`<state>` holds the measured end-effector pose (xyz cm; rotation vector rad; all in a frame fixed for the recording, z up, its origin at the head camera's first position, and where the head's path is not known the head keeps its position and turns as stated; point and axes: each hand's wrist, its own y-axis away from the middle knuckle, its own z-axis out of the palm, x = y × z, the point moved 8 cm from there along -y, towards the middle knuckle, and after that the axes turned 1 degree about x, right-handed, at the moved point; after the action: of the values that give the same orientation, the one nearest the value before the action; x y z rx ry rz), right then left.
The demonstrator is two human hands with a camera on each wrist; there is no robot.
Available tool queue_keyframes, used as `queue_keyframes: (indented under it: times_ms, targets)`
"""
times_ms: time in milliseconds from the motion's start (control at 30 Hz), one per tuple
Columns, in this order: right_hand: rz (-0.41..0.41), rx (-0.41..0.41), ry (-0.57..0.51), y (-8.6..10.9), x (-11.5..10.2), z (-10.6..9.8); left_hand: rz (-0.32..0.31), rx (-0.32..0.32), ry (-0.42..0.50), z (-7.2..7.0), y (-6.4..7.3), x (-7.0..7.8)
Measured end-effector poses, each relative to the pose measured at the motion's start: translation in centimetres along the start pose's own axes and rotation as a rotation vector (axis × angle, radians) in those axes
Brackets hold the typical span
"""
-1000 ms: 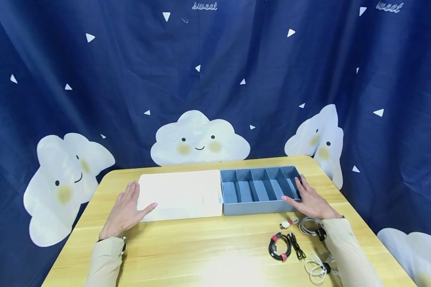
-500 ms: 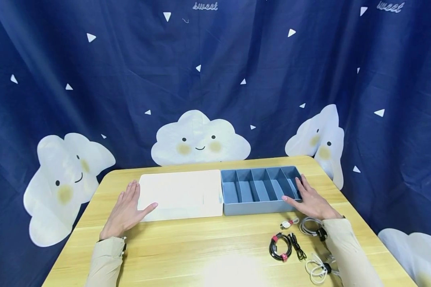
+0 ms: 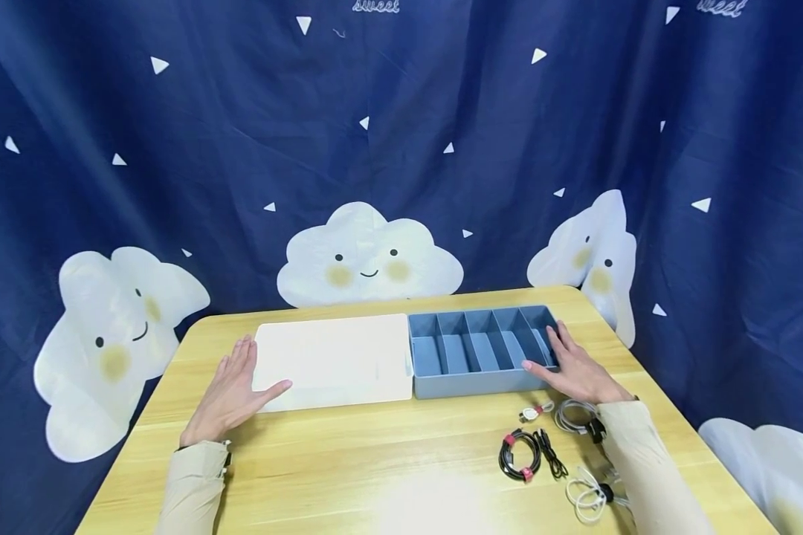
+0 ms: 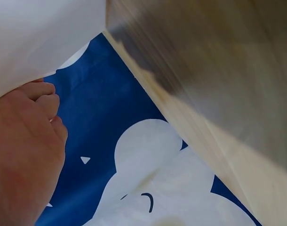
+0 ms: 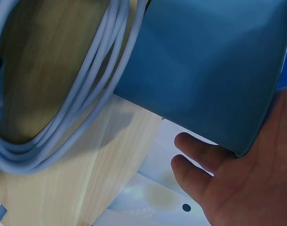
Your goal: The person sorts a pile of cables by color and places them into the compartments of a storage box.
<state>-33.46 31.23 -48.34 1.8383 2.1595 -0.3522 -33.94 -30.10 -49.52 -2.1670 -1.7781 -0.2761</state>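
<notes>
A flat white lid [image 3: 334, 360] lies on the table, its right end meeting a blue-grey box [image 3: 478, 384] with several compartments. At the lid's left end rests my left hand [image 3: 224, 394], fingers straight along the edge and thumb stretched over the near corner. My right hand [image 3: 582, 371] touches the box's right end, thumb at the front rim. In the right wrist view, two fingers of that hand [image 5: 251, 188] show beside the corner of the box's end wall [image 5: 204, 61]. The left wrist view has the hand [image 4: 26, 155] under the white lid's edge [image 4: 40, 37].
Near my right sleeve lie a grey cable coil [image 3: 571, 420], a small white cable [image 3: 529, 414] with a red tie, a black coil [image 3: 504, 461], a thin black cable [image 3: 552, 455] and a white coil [image 3: 584, 499]. A blue curtain [image 3: 401, 163] hangs behind the wooden table [image 3: 321, 461].
The head view has tilted slightly, so everything sits a little higher and further left in it. Both hands, the lid, the box and the cables keep their places.
</notes>
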Motion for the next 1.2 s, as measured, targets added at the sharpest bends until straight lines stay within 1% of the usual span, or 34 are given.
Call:
queue_keyframes:
  times_ms: [333,633,1033,1200]
  targets:
    - [0.015,0.004,-0.009,-0.15,0.14,-0.05,-0.008,-0.002,0.009,-0.17,0.02,-0.01]
    - [0.022,0.002,-0.022,-0.03,0.14,-0.09,-0.008,-0.004,0.012,-0.01,0.14,0.01]
    - [-0.004,0.005,-0.034,0.05,-0.36,-0.52,-0.008,0.002,0.012,-0.11,0.16,-0.06]
    - [0.004,-0.003,-0.073,-0.01,-0.11,-0.68,-0.008,-0.003,0.010,0.01,0.10,-0.05]
